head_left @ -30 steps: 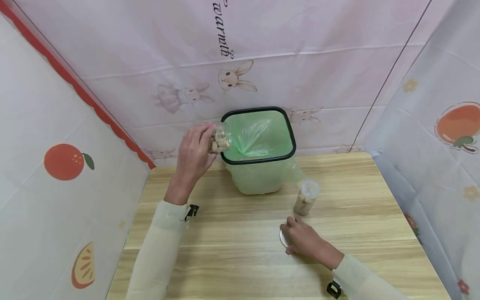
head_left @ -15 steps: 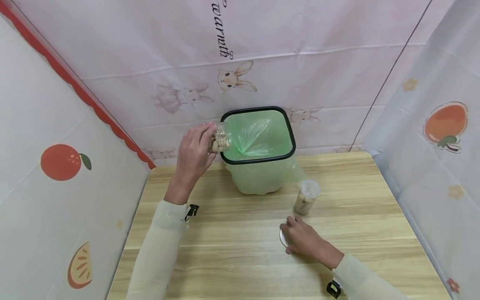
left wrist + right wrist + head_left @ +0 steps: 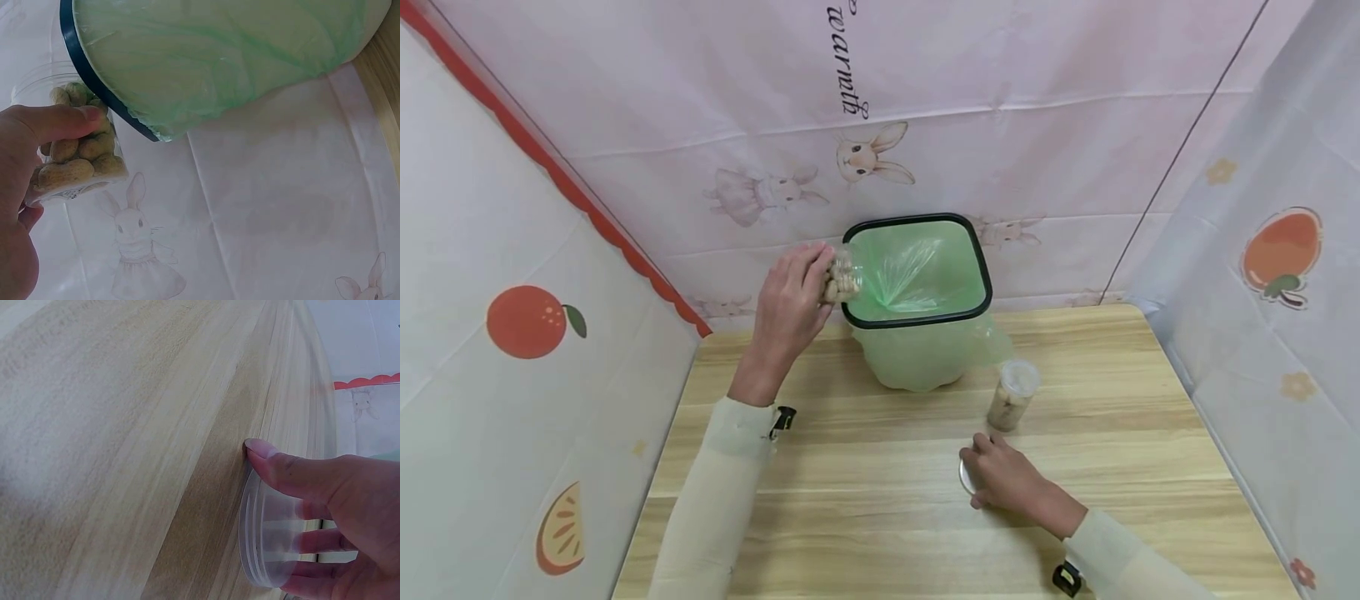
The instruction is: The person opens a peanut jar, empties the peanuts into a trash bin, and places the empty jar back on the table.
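In the head view, my left hand (image 3: pixel 790 304) grips a clear plastic jar (image 3: pixel 842 279) tipped on its side, its mouth over the left rim of a bin. Peanuts in their shells (image 3: pixel 81 150) fill much of this jar, with my thumb across its side in the left wrist view. The bin has a black rim (image 3: pixel 917 320) and a light green plastic bag liner (image 3: pixel 925 258). Low over the tabletop, my right hand (image 3: pixel 1003 477) holds a round, clear plastic lid (image 3: pixel 269 531) by its edge, thumb on one side and fingers on the other.
A second clear jar (image 3: pixel 1013 396), lidded and with light brown contents, stands just beyond my right hand. The wooden table (image 3: pixel 850 500) meets a pink rabbit-print cloth (image 3: pixel 1037 150) behind the bin. White fruit-print cloths hang on both sides.
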### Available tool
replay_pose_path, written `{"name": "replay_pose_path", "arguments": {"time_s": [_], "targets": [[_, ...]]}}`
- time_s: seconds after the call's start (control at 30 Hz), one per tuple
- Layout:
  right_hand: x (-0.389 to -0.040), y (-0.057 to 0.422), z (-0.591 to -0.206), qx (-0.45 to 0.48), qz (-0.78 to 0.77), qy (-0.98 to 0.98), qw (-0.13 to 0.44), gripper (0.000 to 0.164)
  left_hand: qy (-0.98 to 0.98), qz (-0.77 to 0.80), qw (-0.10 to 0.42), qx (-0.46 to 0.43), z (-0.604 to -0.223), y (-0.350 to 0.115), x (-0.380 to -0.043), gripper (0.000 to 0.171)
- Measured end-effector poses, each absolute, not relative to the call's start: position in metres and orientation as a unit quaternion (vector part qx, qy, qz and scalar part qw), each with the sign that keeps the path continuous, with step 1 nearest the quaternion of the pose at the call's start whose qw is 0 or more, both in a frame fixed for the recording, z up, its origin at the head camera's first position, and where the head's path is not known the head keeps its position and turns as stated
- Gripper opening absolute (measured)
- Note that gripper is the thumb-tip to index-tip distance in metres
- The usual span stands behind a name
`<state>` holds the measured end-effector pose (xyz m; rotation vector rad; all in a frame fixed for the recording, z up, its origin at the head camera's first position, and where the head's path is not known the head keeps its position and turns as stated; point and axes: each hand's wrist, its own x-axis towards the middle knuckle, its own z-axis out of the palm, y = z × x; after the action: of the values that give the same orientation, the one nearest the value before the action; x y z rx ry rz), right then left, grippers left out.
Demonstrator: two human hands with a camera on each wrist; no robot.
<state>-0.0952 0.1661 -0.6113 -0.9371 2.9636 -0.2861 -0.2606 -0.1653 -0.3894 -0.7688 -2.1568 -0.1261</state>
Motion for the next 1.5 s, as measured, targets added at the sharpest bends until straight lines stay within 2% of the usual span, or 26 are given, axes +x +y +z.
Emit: {"name": "replay_pose_path", "arguments": {"time_s": [0.17,0.73,1.5], "targets": [[-0.0961,0.1664,-0.6137,-0.307,-0.077,0.949,-0.002,0.072,-0.854,-0.039,0.414,-0.312,-0.3889,-0.1657,-0.2621,0.048],[-0.0971,0.1660,-0.6147,-0.308,-0.086,0.947,-0.010,0.072,-0.859,-0.044,0.403,-0.313,-0.3880,-0.1640,-0.2623,0.052],[-0.0960,0.1651,-0.6157,-0.304,-0.095,0.948,-0.003,0.070,-0.853,-0.051,0.406,-0.324,-0.3914,-0.1644,-0.2619,0.055]]}}
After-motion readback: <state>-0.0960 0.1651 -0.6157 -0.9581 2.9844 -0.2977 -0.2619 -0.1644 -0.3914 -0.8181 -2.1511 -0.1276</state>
